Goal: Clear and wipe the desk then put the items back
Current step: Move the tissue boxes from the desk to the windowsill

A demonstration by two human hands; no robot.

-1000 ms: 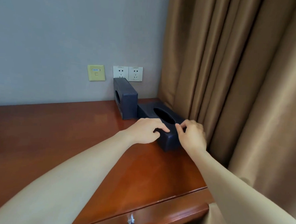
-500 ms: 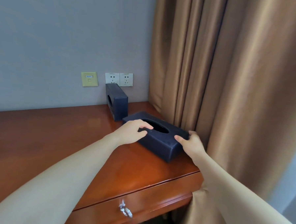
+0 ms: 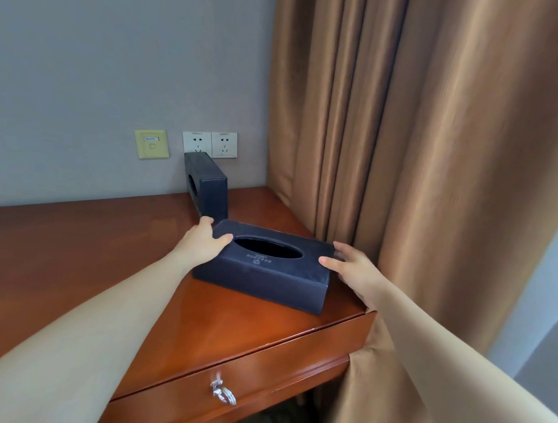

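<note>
Dark tissue box point(image 3: 261, 272) lies flat, opening up, on desk point(image 3: 75, 249) near its rt front corner, beside curtain point(image 3: 419, 154). L hand point(image 3: 201, 243) grips box's left end, thumb on top, fingers curled over far edge; R hand point(image 3: 353, 270) clasps rt end likewise. 2nd box point(image 3: 209, 188) stands on edge by wall.

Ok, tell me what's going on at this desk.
A person is handling a dark box at the right corner of the desk. The left grip holds its left end and the right grip its right end, thumbs on top. Its oval opening faces up. Whether it is lifted or resting on the desk is hard to tell. A second box stands on its side against the wall, under the sockets.
</note>
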